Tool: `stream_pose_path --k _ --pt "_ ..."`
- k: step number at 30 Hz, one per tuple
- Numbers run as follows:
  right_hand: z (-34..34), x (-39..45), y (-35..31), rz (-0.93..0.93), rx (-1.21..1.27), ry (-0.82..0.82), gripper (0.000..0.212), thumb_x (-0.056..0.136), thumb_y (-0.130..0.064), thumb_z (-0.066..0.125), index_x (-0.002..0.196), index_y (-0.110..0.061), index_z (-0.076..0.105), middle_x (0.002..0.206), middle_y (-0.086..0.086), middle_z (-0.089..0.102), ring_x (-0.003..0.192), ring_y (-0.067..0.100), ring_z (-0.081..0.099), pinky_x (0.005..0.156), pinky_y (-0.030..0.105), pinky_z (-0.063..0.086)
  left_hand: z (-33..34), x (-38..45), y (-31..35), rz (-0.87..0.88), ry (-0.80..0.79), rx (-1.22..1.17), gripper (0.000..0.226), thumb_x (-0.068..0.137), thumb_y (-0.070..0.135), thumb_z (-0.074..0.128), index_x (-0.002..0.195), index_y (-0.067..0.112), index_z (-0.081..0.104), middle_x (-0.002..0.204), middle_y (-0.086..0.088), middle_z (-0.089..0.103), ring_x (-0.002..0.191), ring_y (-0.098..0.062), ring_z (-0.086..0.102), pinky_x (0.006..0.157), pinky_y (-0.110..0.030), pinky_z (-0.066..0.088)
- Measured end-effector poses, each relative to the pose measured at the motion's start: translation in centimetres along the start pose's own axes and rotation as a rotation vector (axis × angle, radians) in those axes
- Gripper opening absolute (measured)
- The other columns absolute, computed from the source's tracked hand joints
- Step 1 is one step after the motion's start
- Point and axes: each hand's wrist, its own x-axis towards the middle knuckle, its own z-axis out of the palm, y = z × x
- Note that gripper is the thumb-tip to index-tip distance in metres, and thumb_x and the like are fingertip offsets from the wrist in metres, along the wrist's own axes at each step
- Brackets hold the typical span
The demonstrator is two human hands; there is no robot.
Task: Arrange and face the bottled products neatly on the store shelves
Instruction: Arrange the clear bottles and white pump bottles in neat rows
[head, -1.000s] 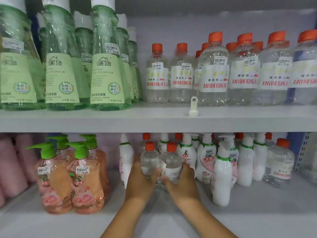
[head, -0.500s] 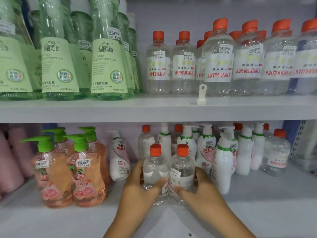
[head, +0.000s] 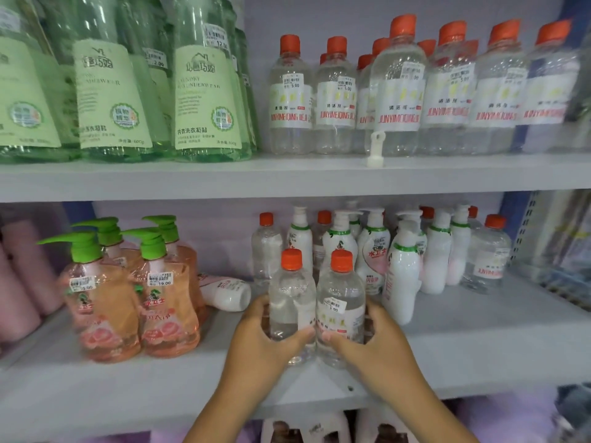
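Two clear bottles with orange caps stand side by side near the front of the lower shelf (head: 463,353). My left hand (head: 259,340) grips the left clear bottle (head: 289,302), thumb across its front. My right hand (head: 371,343) grips the right clear bottle (head: 340,302), which shows a white price sticker. Both bottles are upright and touch each other. Behind them stand more clear bottles (head: 266,251) and several white pump bottles (head: 404,273). A white bottle (head: 224,290) lies on its side to the left.
Orange pump bottles with green heads (head: 160,302) stand at the lower left, pink items (head: 19,282) beyond them. The upper shelf (head: 287,177) holds green detergent bottles (head: 204,91), a row of orange-capped clear bottles (head: 396,91) and a small white clip (head: 375,151).
Both hands have drawn the two clear bottles forward toward the shelf's front edge. The white bottle at the left, upright before, now lies on its side.
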Motion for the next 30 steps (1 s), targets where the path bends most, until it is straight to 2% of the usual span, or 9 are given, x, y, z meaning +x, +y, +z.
stream_pose_path --k 2,5,7,12,14,17,20,22,30 --pt "-1.2 -1.2 -0.5 -0.002 0.01 -0.03 0.059 0.066 -0.032 0.093 0.115 -0.042 0.062 0.11 -0.023 0.072 0.097 -0.011 0.066 0.082 0.017 0.056 -0.3 -1.7 1.3 -0.017 0.008 -0.022 0.058 0.063 0.033 0.095 0.111 0.035 0.064 0.099 0.018 0.076 0.089 0.001 0.072 0.084 -0.031 0.059" --pt "-3.9 -3.3 -2.5 -0.026 0.024 -0.093 0.061 0.061 -0.037 0.093 0.113 -0.048 0.064 0.109 -0.025 0.072 0.098 -0.007 0.068 0.086 0.022 0.056 -0.9 -4.7 4.4 -0.001 0.048 -0.056 0.062 0.058 0.038 0.095 0.111 0.041 0.063 0.099 0.025 0.074 0.091 0.005 0.07 0.087 -0.029 0.056" --pt "-6.1 -4.5 -4.6 -0.063 0.049 -0.123 0.062 0.056 -0.038 0.092 0.11 -0.054 0.064 0.108 -0.023 0.073 0.098 -0.004 0.069 0.089 0.027 0.057 -1.5 -6.3 7.4 0.032 0.062 -0.089 0.07 0.048 0.047 0.094 0.112 0.039 0.065 0.1 0.02 0.076 0.094 0.0 0.071 0.087 -0.03 0.057" --pt "-12.3 -7.1 -11.7 -0.214 0.116 -0.21 0.065 0.058 -0.029 0.095 0.1 -0.067 0.064 0.1 -0.026 0.075 0.093 -0.002 0.072 0.088 0.024 0.056 -3.5 -9.5 16.6 0.143 0.016 -0.193 0.087 0.027 0.039 0.099 0.109 0.036 0.07 0.099 0.007 0.079 0.088 -0.011 0.076 0.07 -0.02 0.06" --pt "-14.9 -7.7 -15.3 -0.296 0.126 -0.236 0.063 0.055 -0.033 0.096 0.102 -0.062 0.065 0.101 -0.023 0.076 0.095 0.0 0.073 0.09 0.028 0.056 -4.4 -10.2 20.4 0.204 -0.004 -0.188 0.097 0.018 0.05 0.099 0.109 0.033 0.071 0.099 0.005 0.08 0.088 -0.013 0.077 0.067 -0.018 0.059" --pt "-18.1 -6.6 -19.9 -0.427 0.128 -0.171 0.056 0.049 -0.048 0.087 0.103 -0.045 0.071 0.097 -0.023 0.076 0.09 -0.002 0.073 0.08 0.024 0.057 -5.2 -9.9 25.1 0.3 0.069 -0.153 0.078 0.035 0.052 0.098 0.105 0.031 0.072 0.095 0.01 0.079 0.085 -0.008 0.077 0.066 -0.021 0.059" --pt "-19.6 -3.7 -23.0 -0.494 0.121 -0.063 0.047 0.062 -0.047 0.086 0.105 -0.035 0.071 0.097 -0.022 0.077 0.089 -0.002 0.073 0.08 0.025 0.055 -5.8 -7.8 28.5 0.371 0.178 -0.069 0.047 0.058 0.044 0.092 0.097 0.028 0.072 0.087 0.019 0.078 0.075 0.004 0.072 0.063 -0.012 0.05" --pt "-19.6 -1.1 -23.8 -0.506 0.081 0.012 0.046 0.065 -0.046 0.087 0.106 -0.033 0.072 0.097 -0.021 0.076 0.087 -0.003 0.072 0.08 0.026 0.054 -6.1 -5.6 29.7 0.375 0.235 0.007 0.034 0.071 0.045 0.083 0.099 0.03 0.072 0.087 0.023 0.076 0.077 0.006 0.071 0.062 -0.013 0.048" --pt "-17.5 4.8 -22.8 -0.392 -0.114 0.017 0.028 0.078 -0.045 0.082 0.096 -0.037 0.062 0.099 -0.022 0.07 0.081 -0.008 0.063 0.06 0.007 0.045 -6.6 1.9 27.7 0.279 0.28 0.221 0.031 0.073 0.052 0.084 0.094 0.037 0.067 0.093 0.014 0.074 0.086 -0.006 0.071 0.071 -0.024 0.052"
